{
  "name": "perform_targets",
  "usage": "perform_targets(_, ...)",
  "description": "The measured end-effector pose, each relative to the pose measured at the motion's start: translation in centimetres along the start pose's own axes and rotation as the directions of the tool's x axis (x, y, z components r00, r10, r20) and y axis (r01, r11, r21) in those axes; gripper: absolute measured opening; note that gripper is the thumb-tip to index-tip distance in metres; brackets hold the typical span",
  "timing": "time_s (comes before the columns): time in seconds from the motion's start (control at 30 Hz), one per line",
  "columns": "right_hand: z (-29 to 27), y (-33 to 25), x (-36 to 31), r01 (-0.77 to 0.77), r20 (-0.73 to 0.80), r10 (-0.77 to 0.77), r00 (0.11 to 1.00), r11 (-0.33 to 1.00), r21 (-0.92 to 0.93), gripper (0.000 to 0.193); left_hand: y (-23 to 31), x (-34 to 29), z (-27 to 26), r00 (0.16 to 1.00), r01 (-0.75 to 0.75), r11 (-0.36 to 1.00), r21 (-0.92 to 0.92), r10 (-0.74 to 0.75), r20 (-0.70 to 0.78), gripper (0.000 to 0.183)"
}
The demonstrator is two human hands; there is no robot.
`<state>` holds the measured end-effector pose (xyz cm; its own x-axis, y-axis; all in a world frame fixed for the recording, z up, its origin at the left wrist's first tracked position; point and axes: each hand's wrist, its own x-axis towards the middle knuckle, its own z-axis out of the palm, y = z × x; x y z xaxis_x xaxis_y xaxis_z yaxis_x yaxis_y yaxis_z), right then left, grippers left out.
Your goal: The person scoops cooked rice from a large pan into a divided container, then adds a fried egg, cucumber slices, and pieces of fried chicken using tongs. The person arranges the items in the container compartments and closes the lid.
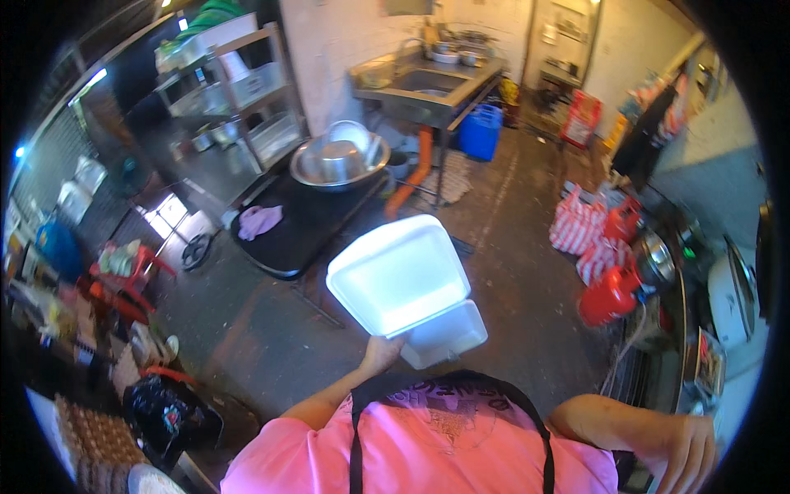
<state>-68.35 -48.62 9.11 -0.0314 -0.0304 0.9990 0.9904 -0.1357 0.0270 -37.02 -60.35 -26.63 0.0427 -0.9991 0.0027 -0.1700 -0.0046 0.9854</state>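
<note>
My left hand [381, 354] grips a white foam clamshell food box [399, 272] by its edge near the hinge. The box is unfolded in front of my chest, one half raised and the other lower on the right. No food shows inside it. My right arm is bent out to the side, and my right hand [690, 453] hangs at the lower right, apart from the box. Its fingers point down, slightly apart, with nothing visible in them; the fingertips are hard to make out.
Ahead, a black table [288, 235] carries a pink cloth [261, 221] and a large metal basin [309, 169] of dishes. Beyond stand a steel sink [428, 81] and a blue jerrycan [481, 132]. A red gas cylinder [609, 298] and striped bags [573, 222] stand at the right.
</note>
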Motion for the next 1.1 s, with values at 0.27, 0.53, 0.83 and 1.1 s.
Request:
perform_targets(0.27,-12.7,5.1,-13.6,-0.802,-0.806,0.428,0.409,-0.252,-0.541,0.054,-5.9,-0.6,-4.8,0.988,0.114,0.94,0.321,-0.141,0.061,0.042)
perform_targets(0.53,-11.3,-6.1,-23.9,-0.812,-0.889,0.381,0.253,-0.416,-0.409,0.093,-1.2,7.3,10.7,0.917,0.045,0.983,0.177,-0.111,0.382,0.045)
perform_targets(0.83,-6.4,-27.9,-27.2,-0.92,-0.964,-0.235,0.122,-0.391,-0.021,0.045,8.9,8.3,37.9,0.443,-0.299,0.908,0.292,-0.139,0.886,0.049)
perform_targets(1.1,-3.7,-44.2,-26.4,-0.994,-0.219,-0.97,-0.106,0.108,0.0,0.025,9.8,15.7,54.5,0.107,-0.407,0.907,0.103,-0.064,0.992,0.053)
